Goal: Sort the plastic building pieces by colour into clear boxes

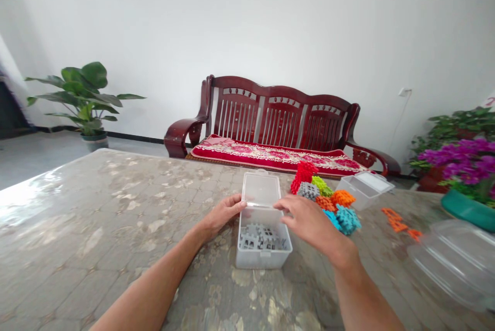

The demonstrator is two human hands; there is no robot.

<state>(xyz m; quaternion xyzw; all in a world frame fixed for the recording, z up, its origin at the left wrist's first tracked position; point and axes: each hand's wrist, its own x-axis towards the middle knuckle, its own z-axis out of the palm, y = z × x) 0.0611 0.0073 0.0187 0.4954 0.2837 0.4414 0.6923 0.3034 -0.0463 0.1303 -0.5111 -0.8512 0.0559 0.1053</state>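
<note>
A clear plastic box (264,259) stands on the patterned table, its hinged lid (261,189) raised at the far side. Grey interlocking pieces (261,237) lie inside it. My left hand (224,213) is at the box's far left corner by the hinge, fingers closed against the edge. At the far right corner, my right hand (305,217) has its thumb and fingers around the lid's hinge edge, the fingers bent and slightly apart. The exact contact of the right fingertips is hard to make out.
Coloured block figures (325,199) stand right of the box, with another clear box (363,192) behind. Orange pieces (396,220), a clear container (456,264) and purple flowers (469,163) are farther right. A wooden bench (263,119) stands beyond the table (96,228).
</note>
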